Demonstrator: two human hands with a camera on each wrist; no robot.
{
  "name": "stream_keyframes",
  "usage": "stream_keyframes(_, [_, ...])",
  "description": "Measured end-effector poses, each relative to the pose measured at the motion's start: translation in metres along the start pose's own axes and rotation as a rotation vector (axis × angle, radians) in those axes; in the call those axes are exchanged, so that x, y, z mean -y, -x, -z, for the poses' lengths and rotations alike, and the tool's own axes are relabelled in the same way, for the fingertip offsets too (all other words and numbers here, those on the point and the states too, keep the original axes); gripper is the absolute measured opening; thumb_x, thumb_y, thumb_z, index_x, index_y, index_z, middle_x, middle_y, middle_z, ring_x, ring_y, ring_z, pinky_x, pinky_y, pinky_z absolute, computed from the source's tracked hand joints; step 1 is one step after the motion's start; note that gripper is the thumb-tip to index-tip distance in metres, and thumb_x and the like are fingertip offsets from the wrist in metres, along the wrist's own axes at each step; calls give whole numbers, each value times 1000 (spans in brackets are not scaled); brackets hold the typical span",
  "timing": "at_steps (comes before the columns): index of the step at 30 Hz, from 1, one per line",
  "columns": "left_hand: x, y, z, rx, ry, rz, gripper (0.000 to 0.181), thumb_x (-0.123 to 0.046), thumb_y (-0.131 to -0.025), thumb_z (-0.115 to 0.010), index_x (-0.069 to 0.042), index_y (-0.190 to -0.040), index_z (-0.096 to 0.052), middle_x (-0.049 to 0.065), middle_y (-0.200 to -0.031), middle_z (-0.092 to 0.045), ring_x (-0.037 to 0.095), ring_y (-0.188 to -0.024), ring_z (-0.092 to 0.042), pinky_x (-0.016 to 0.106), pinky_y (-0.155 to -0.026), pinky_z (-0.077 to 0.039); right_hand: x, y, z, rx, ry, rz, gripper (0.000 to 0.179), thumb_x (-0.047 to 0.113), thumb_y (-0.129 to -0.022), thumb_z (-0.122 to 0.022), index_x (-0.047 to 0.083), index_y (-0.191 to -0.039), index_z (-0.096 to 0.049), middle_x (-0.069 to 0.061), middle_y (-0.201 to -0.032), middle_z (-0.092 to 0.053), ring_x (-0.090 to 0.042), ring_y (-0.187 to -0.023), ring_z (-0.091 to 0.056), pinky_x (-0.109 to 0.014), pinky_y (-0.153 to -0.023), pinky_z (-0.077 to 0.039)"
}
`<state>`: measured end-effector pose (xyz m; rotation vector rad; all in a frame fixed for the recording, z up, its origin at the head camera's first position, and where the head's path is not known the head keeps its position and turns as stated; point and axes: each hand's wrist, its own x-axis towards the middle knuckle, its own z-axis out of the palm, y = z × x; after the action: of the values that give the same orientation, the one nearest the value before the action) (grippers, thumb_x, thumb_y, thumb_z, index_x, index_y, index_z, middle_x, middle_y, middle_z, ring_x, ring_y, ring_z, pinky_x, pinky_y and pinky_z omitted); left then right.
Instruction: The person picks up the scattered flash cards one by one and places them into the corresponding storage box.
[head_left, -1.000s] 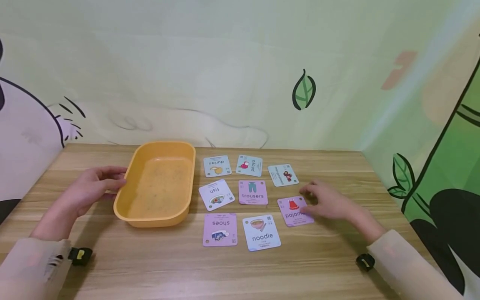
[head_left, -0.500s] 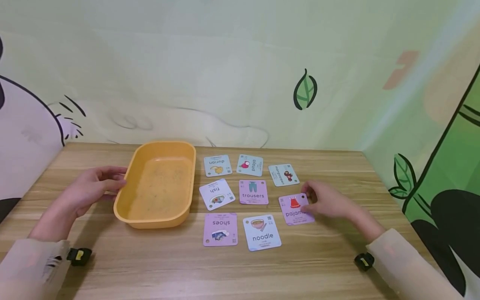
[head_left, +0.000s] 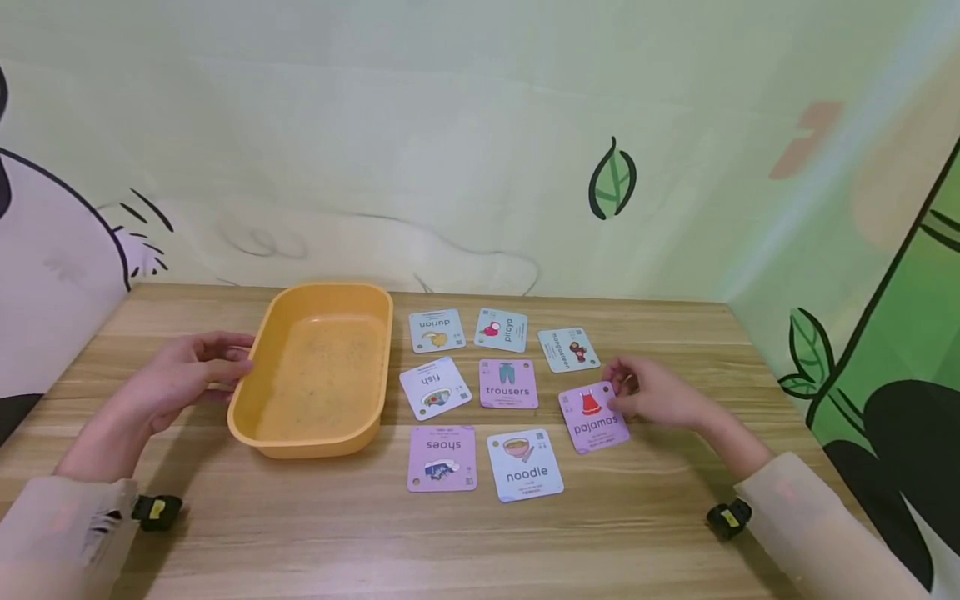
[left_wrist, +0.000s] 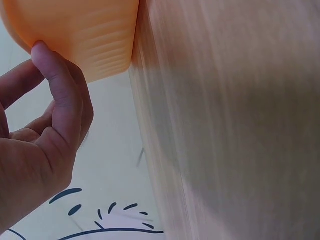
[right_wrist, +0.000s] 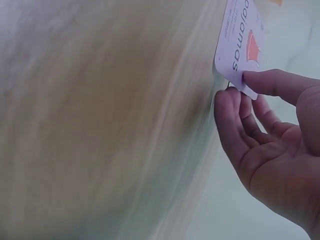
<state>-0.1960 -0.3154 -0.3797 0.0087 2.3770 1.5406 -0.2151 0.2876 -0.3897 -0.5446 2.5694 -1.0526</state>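
Note:
My right hand [head_left: 660, 395] pinches the right corner of the purple pajamas card [head_left: 595, 427], which carries a red dress picture. In the right wrist view the thumb lies on the printed face of this card [right_wrist: 239, 42], fingers behind it, and the card tilts up from the table. My left hand [head_left: 183, 375] is at the left side of a yellow plastic tray [head_left: 384, 367], fingertips against the outer wall just under the rim. Nothing lies inside the tray. Nearest the right hand are the mangosteen card [head_left: 558, 350], trousers card [head_left: 491, 402] and noodle card [head_left: 504, 490].
Further cards lie face up between tray and right hand: durian [head_left: 420, 323], pitaya [head_left: 501, 320], fish [head_left: 420, 382] and shoes [head_left: 465, 458]. The wooden table [head_left: 360, 542] ends at a printed backdrop [head_left: 480, 150] behind and on the right.
The right hand's thumb has drawn back to the edge of the pajamas card, now pinching its corner and raising that side, so the full word shows. The left hand and tray stay put.

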Motion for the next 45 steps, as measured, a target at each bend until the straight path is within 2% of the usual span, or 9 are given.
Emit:
stream_keyframes(6, [-1, 0, 0, 8, -1, 4, 59, -15, -106, -59, 10, -153, -32, 27, -135, -47, 18, -96, -66, 34, -84, -60, -5, -1, 1, 26, -134, -36, 26, -5, -93, -65, -6, -117, -57, -17, -102, -57, -27, -86, -59, -36, -67, -59])
stream_keyframes(12, [-1, -1, 1, 11, 3, 12, 59, -14, -106, -59, 9, -153, -32, 28, -138, -46, 18, -97, -66, 34, -84, -60, -6, -2, 8, 57, -256, -60, 28, -3, -95, -61, -7, -122, -54, -21, -111, -55, -30, -93, -61, -38, -73, -60])
stream_keyframes(21, [-1, -2, 3, 27, 11, 20, 60, -16, -106, -58, 8, -154, -31, 29, -144, -43, 17, -99, -66, 34, -85, -59, -1, -6, 11, 5, -339, -80, 33, 1, -99, -60, -6, -130, -50, -23, -121, -53, -30, -100, -61, -37, -80, -59])
stream_keyframes(35, [-1, -2, 5, 39, 24, 45, 62, -19, -106, -59, 9, -155, -31, 26, -142, -48, 16, -99, -66, 34, -86, -59, 30, -21, -14, -108, -506, -89, 36, -3, -98, -60, -8, -132, -49, -23, -127, -51, -30, -104, -58, -37, -81, -60])
stream_keyframes(45, [0, -2, 5, 51, 38, 45, 63, -17, -106, -58, 11, -154, -28, 20, -135, -55, 14, -97, -66, 34, -85, -59, 44, -31, -29, -128, -576, -93, 34, -6, -96, -61, -6, -129, -51, -21, -122, -53, -32, -102, -59, -39, -80, -61])
